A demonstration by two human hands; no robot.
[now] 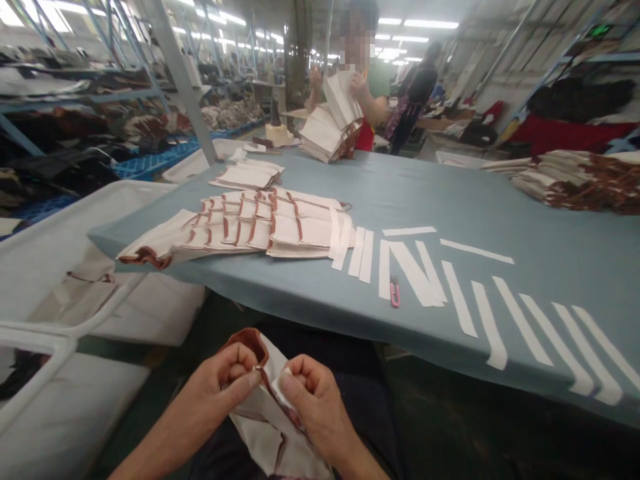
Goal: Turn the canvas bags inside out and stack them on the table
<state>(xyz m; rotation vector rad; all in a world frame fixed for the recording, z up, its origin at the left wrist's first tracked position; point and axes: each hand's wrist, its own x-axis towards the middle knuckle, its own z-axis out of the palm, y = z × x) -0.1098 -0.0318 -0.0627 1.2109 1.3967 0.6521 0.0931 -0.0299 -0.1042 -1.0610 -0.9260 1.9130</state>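
Observation:
Low in the view, over my lap, both my hands pinch one cream fabric piece with brown trim [260, 400]. My left hand [220, 387] is closed on its brown-edged upper corner. My right hand [313, 393] is closed on the cloth just to the right, thumbs nearly touching. On the blue-grey table [500, 207] ahead lies a fanned row of similar trimmed pieces [250, 230]. Several white paper strips [480, 300] spread to the right, with small pink snips [395, 292] among them.
A person across the table holds a stack of the same pieces [330, 123]. Another small stack [247, 175] lies beyond the fanned row, and a big pile [575, 180] sits at far right. White plastic bins [75, 300] stand at my left. Shelving racks line the background.

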